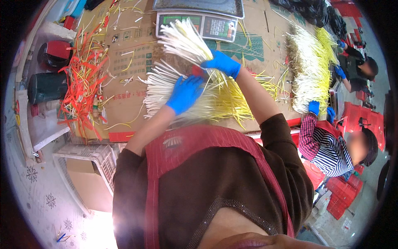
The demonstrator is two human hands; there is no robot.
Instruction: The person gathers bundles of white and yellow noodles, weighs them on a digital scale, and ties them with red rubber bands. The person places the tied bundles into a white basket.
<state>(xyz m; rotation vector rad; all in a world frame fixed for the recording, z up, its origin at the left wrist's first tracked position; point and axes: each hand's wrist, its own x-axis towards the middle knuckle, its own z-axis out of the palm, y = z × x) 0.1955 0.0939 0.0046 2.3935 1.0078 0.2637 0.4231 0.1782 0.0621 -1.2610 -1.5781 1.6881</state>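
Observation:
My right hand (pixel 222 63), in a blue glove, grips a bunch of blanched garlic chives (pixel 186 40), raised with its white ends fanned toward the scale. My left hand (pixel 185 95), also gloved in blue, is over a loose pile of the same chives (pixel 168 90), its fingertips by a blurred red band or strip (pixel 197 71). Whether that hand grips the strip is unclear from the blur. The pile lies before me, white ends left and yellow leaves (pixel 236 102) right. Just beyond the raised bunch stands a digital scale (pixel 219 28) with a metal pan (pixel 199 7).
Printed cardboard (pixel 124 81) covers the table. Red ties and chive scraps (pixel 84 81) heap at left. A longer chive row (pixel 306 68) lies at right, where co-workers' gloved hands (pixel 314 107) reach in. A plastic crate (pixel 84 152) stands below left; black plastic bags (pixel 320 15) lie far right.

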